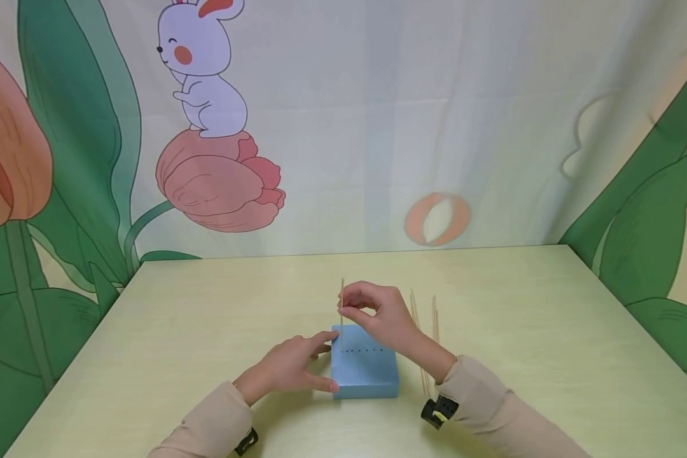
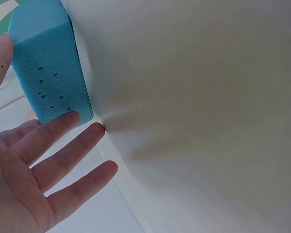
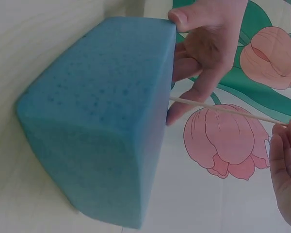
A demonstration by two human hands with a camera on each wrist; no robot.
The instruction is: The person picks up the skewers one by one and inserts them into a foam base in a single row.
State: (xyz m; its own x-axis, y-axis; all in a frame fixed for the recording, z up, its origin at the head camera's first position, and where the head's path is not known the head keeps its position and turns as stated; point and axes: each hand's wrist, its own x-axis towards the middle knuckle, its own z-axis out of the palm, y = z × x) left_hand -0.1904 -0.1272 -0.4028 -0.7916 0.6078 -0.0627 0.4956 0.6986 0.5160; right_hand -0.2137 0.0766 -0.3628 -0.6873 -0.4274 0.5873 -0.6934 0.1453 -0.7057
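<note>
A light blue foam block (image 1: 365, 372) sits on the table, with a row of small dark dots across its top. My right hand (image 1: 381, 313) pinches a thin wooden stick (image 1: 341, 327) between thumb and fingertips. The stick stands upright over the block, its lower end at the left end of the dots. In the right wrist view the stick (image 3: 223, 109) meets the block's top face. My left hand (image 1: 291, 364) touches the block's left side, thumb at the front corner and index finger near the back corner. Its fingers (image 2: 63, 160) are spread and fairly straight.
Several more thin wooden sticks (image 1: 435, 318) lie on the table to the right, partly hidden behind the right forearm. A printed curtain (image 1: 332, 127) hangs at the back edge of the pale table (image 1: 206, 305). Each wrist carries a black strap (image 1: 439, 411).
</note>
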